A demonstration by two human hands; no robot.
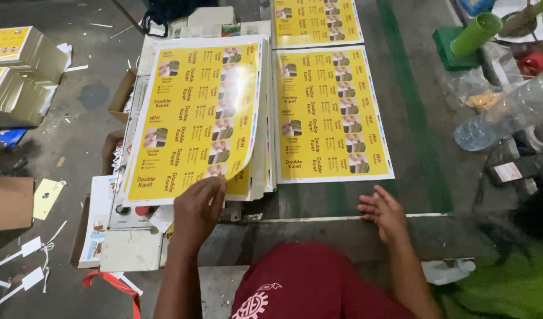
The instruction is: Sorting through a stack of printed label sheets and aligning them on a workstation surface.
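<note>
**Left hand lifts the corner of a yellow printed sheet**

The left hand (197, 204) rests on the near edge of a stack of yellow label sheets (194, 118); its fingers (215, 184) are curled and pinch the lower right corner of the top sheet, which bows upward off the pile. The stack lies on the left part of the counter (413, 136), over a shallow cardboard tray (121, 94). Just to its right, apart from it, a single yellow sheet (330, 112) lies flat, and another sheet (316, 20) sits beyond that at the far edge. The right hand (385, 211) lies flat on the counter near the front rim, fingers spread and holding nothing, just below the single sheet's near corner.

To the right crowd a clear plastic bottle (508, 115), a green tube (475, 34) and loose plastic bags. On the floor at left stand stacks of boxed yellow sheets (20, 65), a brown cardboard piece (8, 202) and scattered paper tags (29, 260).
</note>
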